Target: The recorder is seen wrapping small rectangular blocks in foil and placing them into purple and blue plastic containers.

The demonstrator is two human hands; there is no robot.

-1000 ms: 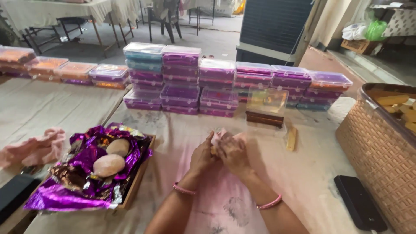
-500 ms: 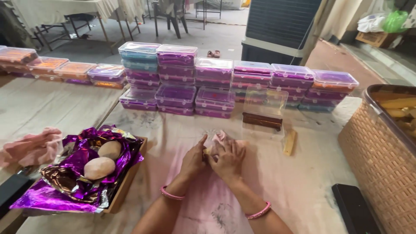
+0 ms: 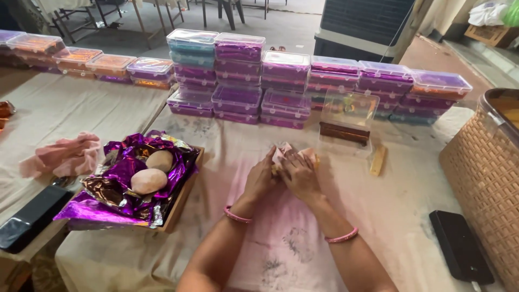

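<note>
Both hands meet in the middle of the bench (image 3: pixel 411 216), which is covered with a pale stained cloth. The left hand (image 3: pixel 260 181) and the right hand (image 3: pixel 301 176) each have a narrow grip closed on the same small pink lump (image 3: pixel 285 153), pressed between the fingers just above the cloth. Only its top shows (the rest is hidden by the fingers), so its full shape is hard to tell.

To the left of the hands stands a shallow cardboard tray (image 3: pixel 184 197) lined with crumpled purple foil (image 3: pixel 116 189); in it lie two smooth pale balls (image 3: pixel 148 181), touching each other. Behind the hands a row of lidded plastic boxes (image 3: pixel 238 75) is stacked in several layers, most with purple content, a few orange at the far left; what exactly is inside cannot be made out. In front of this row one clear box (image 3: pixel 348 111) stands with a dark brown base. Beside it lies a small wooden block (image 3: pixel 378 160).

At the right edge a woven basket (image 3: pixel 478 178) is cut off by the frame, and its content is barely visible. A dark phone (image 3: pixel 459 246) lies near it. On the left are a pink rag (image 3: pixel 65 157) and a black flat object (image 3: pixel 32 219).
</note>
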